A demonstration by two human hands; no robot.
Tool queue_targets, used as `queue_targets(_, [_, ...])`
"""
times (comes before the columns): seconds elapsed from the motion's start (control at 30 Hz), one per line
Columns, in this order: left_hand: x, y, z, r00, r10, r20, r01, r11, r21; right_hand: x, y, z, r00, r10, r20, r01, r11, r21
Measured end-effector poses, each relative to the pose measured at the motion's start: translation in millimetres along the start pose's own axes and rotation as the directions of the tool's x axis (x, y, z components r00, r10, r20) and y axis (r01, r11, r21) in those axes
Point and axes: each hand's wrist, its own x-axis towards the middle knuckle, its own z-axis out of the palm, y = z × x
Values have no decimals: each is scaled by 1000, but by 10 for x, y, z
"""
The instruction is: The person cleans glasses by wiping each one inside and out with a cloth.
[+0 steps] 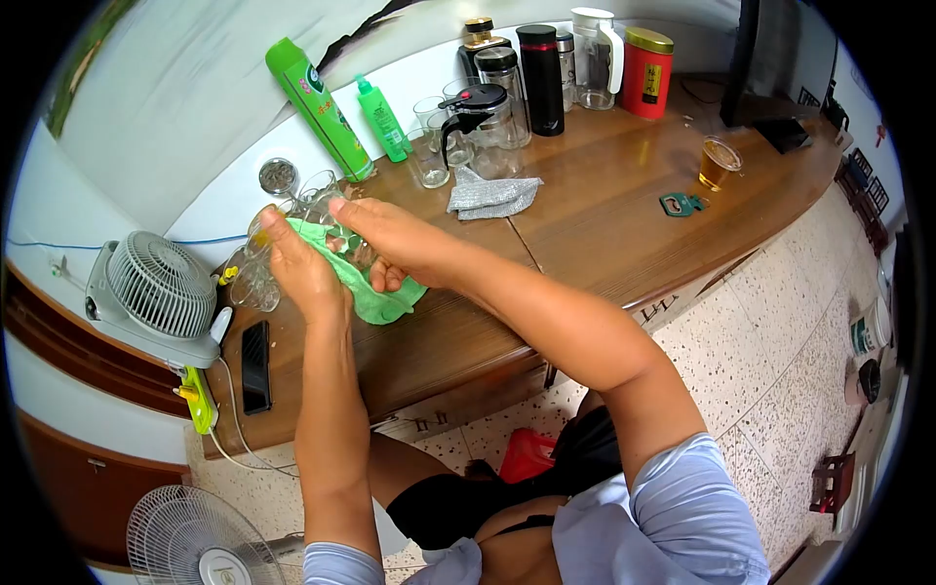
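Observation:
Above the left part of the wooden table (595, 244), both hands are together at a green cloth (385, 304). My left hand (302, 268) is closed on the cloth's left part, thumb pointing up. My right hand (395, 239) has its fingers wrapped round a clear glass (356, 249), partly hidden by the fingers and the cloth. More clear glasses (255, 285) stand just behind and left of my left hand. A folded grey cloth (494, 195) lies to the right of my right hand.
A glass pot (497, 136), bottles, a black flask (541, 83), a pitcher (595, 58) and a red tin (646, 73) line the back. A green spray can (320, 112) leans there. A fan (161, 283) and phone (255, 367) are left; an amber drink (719, 164) is right.

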Motion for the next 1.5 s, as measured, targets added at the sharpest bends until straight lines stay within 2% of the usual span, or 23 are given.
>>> queue_targets(0.07, [-4, -19, -17, 999, 28, 33, -32, 993, 114, 78, 63, -45, 1000, -15, 27, 16, 1000, -18])
queue_targets(0.1, [35, -79, -40, 995, 64, 70, -74, 986, 152, 137, 168, -54, 973, -213, -86, 188, 954, -233])
queue_targets(0.13, [90, -157, -64, 989, 99, 108, -118, 975, 187, 191, 282, -42, 896, -419, -150, 314, 835, -451])
queue_targets(0.17, [133, -229, -94, 980, 131, 147, -162, 962, 221, 238, 388, -54, 774, -612, -159, 383, 654, -653])
queue_targets(0.3, [-11, -8, -7, 978, -49, 204, 3, 976, 219, 34, 235, -64, 718, -696, 11, 464, 466, -753])
queue_targets(0.4, [61, -59, -57, 967, -111, 228, 73, 983, 170, 5, 182, -96, 645, -754, 120, 484, 282, -828])
queue_targets(0.47, [94, -85, -94, 935, -208, 287, 211, 977, 21, -3, 148, -102, 600, -781, 177, 455, 150, -878])
queue_targets(0.5, [86, -58, -84, 914, -250, 320, 280, 959, -50, -7, 142, -102, 601, -781, 170, 448, 154, -881])
queue_targets(0.6, [26, 9, 13, 927, -243, 285, 262, 965, -29, 19, 147, -117, 594, -793, 138, 450, 185, -873])
queue_targets(0.67, [86, -102, -52, 925, -142, 352, 132, 990, 54, 95, 195, -179, 575, -812, 99, 479, 236, -846])
queue_targets(0.7, [100, -109, -65, 917, -94, 388, 64, 994, 91, 99, 182, -176, 639, -769, -24, 445, 395, -804])
queue_targets(0.77, [94, -103, -110, 888, -113, 446, 65, 990, 123, 103, 141, -180, 746, -619, -244, 344, 673, -655])
queue_targets(0.8, [91, -100, -111, 877, -100, 470, 42, 990, 132, 124, 71, -222, 879, -394, -270, 305, 897, -319])
queue_targets(0.83, [90, -98, -113, 866, -87, 493, 19, 990, 141, 124, 18, -262, 910, -305, -280, 265, 949, -171])
queue_targets(0.9, [96, -80, -131, 824, -104, 556, 40, 991, 126, 106, -47, -318, 959, -119, -257, 158, 978, 134])
queue_targets(0.93, [93, -68, -137, 802, -112, 587, 51, 991, 120, 118, -54, -308, 949, -83, -304, 147, 970, 192])
queue_targets(1.03, [28, -50, -103, 739, -122, 662, 51, 991, 125, 104, -86, -343, 966, -3, -258, 62, 973, 223])
queue_targets(1.13, [30, -100, -101, 765, -129, 632, 50, 989, 141, 95, -93, -330, 964, -95, -250, 144, 972, 186])
queue_targets(1.2, [31, -49, -107, 747, -173, 642, 163, 984, 76, 87, -69, -319, 942, -280, -186, 281, 959, -19])
queue_targets(1.27, [-21, 28, -47, 760, -201, 618, 281, 959, -35, 58, -50, -314, 870, -482, -105, 434, 849, -300])
queue_targets(1.3, [-20, 27, -48, 765, -201, 612, 300, 952, -61, 17, -62, -309, 809, -585, -48, 499, 729, -469])
queue_targets(1.37, [16, 30, -95, 775, -202, 599, 334, 935, -117, -48, -74, -283, 672, -729, 125, 559, 390, -731])
queue_targets(1.5, [181, -63, -237, 728, -169, 664, 366, 915, -168, -24, -12, -222, 499, -826, 262, 572, 87, -815])
